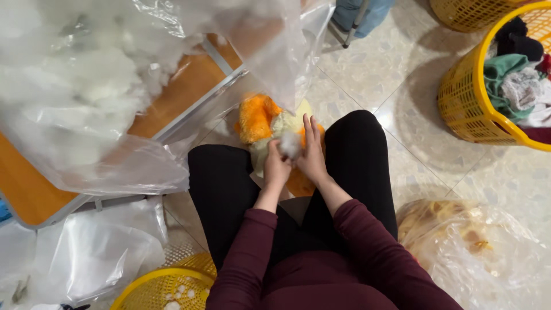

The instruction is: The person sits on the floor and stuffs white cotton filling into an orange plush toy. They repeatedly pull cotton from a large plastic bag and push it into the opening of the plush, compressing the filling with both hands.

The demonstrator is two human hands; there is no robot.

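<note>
Nearest: yellow basket with white tufts, seen at the bottom edge; crumpled clear bags to its left; a clear bag of tan pieces at the right.

Centre: plush toy, orange and cream, lodged between the knees on the tiled floor. Left hand closed on a stuffing tuft pressed at the toy. Right hand laid flat on the toy, fingers extended, nothing pinched.

Left: orange table, largely covered by a big clear stuffing bag, whose flap partly overhangs the toy.

Far right: laundry basket, yellow, filled with clothes; another basket behind it.
</note>
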